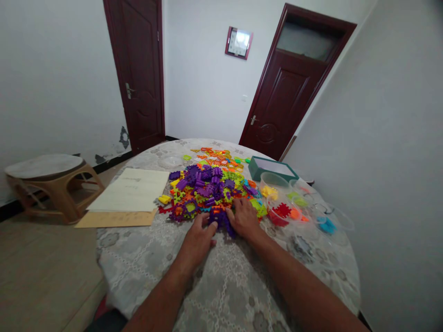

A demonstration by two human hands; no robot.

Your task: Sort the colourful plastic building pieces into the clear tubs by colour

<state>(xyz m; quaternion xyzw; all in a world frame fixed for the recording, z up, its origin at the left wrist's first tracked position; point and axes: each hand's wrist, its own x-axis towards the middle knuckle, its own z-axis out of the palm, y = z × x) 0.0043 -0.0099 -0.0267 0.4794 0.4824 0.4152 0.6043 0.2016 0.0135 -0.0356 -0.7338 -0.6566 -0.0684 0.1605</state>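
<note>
My left hand is at the near edge of a heap of plastic building pieces, its thumb and fingers closed on a dark purple toothed piece. Beside it, my right hand rests palm down with its fingers spread over the heap. Its thumb is next to more purple toothed pieces that lie between the hands. Whether these purple pieces are joined together I cannot tell. Purple pieces top the heap, with lime green, orange, yellow and red ones around and under them.
Clear plastic tubs with yellow, red, orange and blue pieces stand at the right. Behind them is a green box. Flat orange pieces lie at the back. Cream paper overhangs the table's left edge, near a stool.
</note>
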